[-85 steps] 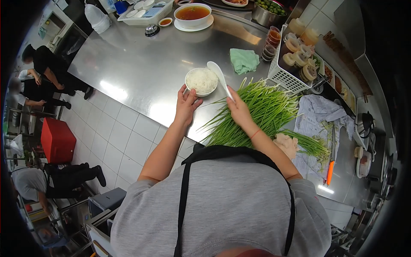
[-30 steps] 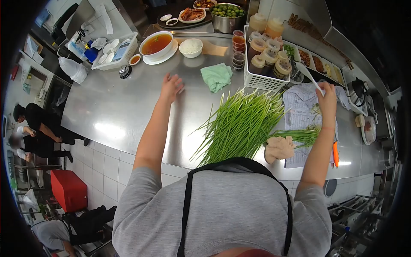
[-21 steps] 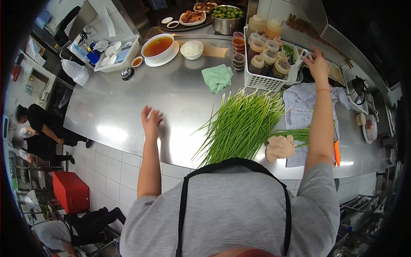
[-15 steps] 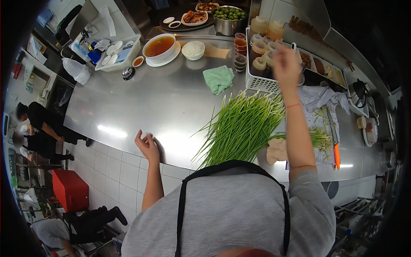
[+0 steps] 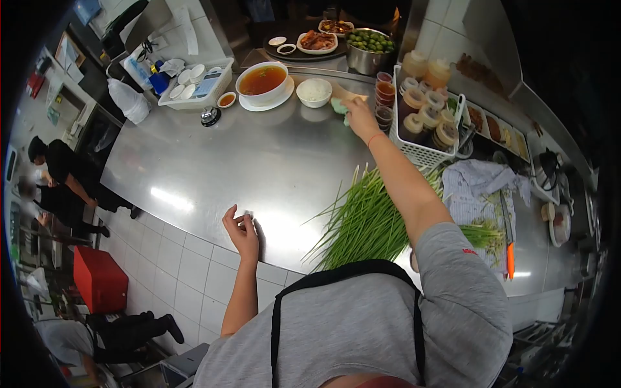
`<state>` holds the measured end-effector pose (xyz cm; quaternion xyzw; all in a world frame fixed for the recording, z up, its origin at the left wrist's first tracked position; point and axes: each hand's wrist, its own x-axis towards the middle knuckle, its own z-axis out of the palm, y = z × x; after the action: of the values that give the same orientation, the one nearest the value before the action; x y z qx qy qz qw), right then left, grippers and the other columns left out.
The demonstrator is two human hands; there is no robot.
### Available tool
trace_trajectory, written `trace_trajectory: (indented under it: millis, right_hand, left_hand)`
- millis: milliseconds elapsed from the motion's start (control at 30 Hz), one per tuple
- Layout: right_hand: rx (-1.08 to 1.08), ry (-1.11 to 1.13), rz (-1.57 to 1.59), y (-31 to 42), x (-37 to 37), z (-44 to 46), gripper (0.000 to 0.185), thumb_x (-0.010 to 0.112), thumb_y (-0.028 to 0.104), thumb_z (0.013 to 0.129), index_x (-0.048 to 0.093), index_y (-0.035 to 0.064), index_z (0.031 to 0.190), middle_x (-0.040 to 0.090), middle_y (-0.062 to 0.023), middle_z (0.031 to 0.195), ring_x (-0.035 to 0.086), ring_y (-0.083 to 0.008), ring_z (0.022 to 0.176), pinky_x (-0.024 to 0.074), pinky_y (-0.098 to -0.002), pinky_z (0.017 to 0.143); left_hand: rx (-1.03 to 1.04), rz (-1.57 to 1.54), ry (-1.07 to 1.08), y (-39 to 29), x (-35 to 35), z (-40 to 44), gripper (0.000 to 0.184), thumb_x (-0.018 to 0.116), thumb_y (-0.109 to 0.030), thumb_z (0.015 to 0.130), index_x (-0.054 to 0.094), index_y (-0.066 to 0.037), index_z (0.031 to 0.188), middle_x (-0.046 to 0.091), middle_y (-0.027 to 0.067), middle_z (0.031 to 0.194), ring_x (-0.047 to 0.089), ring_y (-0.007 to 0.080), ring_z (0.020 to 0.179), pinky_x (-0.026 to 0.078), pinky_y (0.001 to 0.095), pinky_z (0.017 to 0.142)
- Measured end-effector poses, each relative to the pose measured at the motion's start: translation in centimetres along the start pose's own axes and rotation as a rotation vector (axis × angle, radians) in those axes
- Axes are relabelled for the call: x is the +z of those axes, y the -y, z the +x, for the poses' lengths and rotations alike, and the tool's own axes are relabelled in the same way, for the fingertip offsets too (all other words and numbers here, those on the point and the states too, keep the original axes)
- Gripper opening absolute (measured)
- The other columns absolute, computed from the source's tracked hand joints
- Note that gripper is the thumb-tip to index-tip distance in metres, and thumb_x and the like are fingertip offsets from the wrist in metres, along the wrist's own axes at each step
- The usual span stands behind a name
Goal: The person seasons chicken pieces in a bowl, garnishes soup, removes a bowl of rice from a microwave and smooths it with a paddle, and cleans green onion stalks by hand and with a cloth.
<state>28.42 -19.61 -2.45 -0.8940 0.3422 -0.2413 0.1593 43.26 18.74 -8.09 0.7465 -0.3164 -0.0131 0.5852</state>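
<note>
My right hand (image 5: 356, 114) reaches across the steel counter, its fingers closed on a light green cloth (image 5: 340, 106) that is mostly covered by the hand. Close by are a bowl of white rice (image 5: 315, 91) on the left and stacked sauce cups (image 5: 385, 96) on the right. My left hand (image 5: 242, 234) hovers at the counter's front edge, fingers loosely bent and apart, holding nothing I can see. Beneath my right forearm lies a large pile of green chives (image 5: 362, 223).
A white basket of sauce bottles (image 5: 420, 154) stands right of the reaching arm. Farther right lie a crumpled cloth (image 5: 475, 181) and an orange-handled knife (image 5: 510, 258). At the back is a soup bowl (image 5: 262, 83). People (image 5: 68, 174) stand at the left.
My right hand has swung left from the bottle basket and taken hold of the green cloth, which is now bunched and farther back. My left hand stays near the counter edge. The view has shifted.
</note>
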Motion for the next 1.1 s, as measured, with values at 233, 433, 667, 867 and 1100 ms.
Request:
trace_trajectory:
  millis: [233, 433, 667, 867, 1100]
  right_hand:
    - [0.096, 0.260, -0.045, -0.8, 4.3, 1.3, 0.036, 0.051, 0.001, 0.078, 0.059, 0.0138, 0.111, 0.051, -0.0168, 0.113, 0.051, -0.0316, 0.105, 0.0423, -0.0378, 0.089]
    - [-0.110, 0.789, 0.614, 12.5, 6.3, -10.6, 0.029, 0.046, -0.003, 0.078, 0.061, 0.0011, 0.103, 0.063, -0.0135, 0.082, 0.061, -0.0198, 0.058, 0.0503, -0.0308, 0.051]
    - [-0.624, 1.188, 1.065, 24.1, 0.6, -19.4, 0.033, 0.048, 0.001, 0.071, 0.062, 0.0063, 0.100, 0.059, -0.0126, 0.095, 0.055, -0.0239, 0.091, 0.0435, -0.0317, 0.083]
    - [-0.336, 0.444, 0.347, 16.7, -2.7, -11.3, 0.033, 0.050, 0.001, 0.073, 0.063, 0.0114, 0.100, 0.056, -0.0142, 0.103, 0.053, -0.0298, 0.097, 0.0422, -0.0390, 0.085]
    - [-0.224, 0.279, 0.109, 14.2, -2.2, -19.5, 0.050, 0.053, 0.006, 0.078, 0.052, 0.0266, 0.123, 0.024, -0.0077, 0.144, 0.014, -0.0323, 0.135, 0.0149, -0.0582, 0.106]
  left_hand:
    - [-0.065, 0.024, -0.002, -0.8, -0.2, 0.1, 0.032, 0.048, -0.001, 0.086, 0.042, -0.001, 0.117, 0.038, 0.0097, 0.116, 0.055, 0.0122, 0.083, 0.047, 0.0214, 0.062]
    - [-0.145, -0.121, -0.036, -0.5, -0.1, 0.3, 0.035, 0.049, -0.003, 0.087, 0.039, -0.002, 0.120, 0.041, 0.0102, 0.115, 0.055, 0.0123, 0.082, 0.047, 0.0213, 0.059]
    - [-0.113, -0.226, -0.288, -1.0, -4.9, 2.6, 0.040, 0.050, -0.004, 0.085, 0.036, -0.001, 0.122, 0.044, 0.0087, 0.121, 0.056, 0.0127, 0.084, 0.048, 0.0215, 0.059]
    - [-0.123, -0.163, -0.328, -2.2, -8.9, 2.2, 0.037, 0.049, -0.008, 0.087, 0.038, -0.002, 0.122, 0.043, 0.0071, 0.125, 0.057, 0.0126, 0.089, 0.047, 0.0255, 0.066]
    - [-0.106, -0.144, -0.103, -2.1, -5.5, 1.5, 0.038, 0.052, -0.011, 0.086, 0.039, -0.005, 0.121, 0.057, 0.0078, 0.103, 0.057, 0.0123, 0.088, 0.047, 0.0271, 0.069]
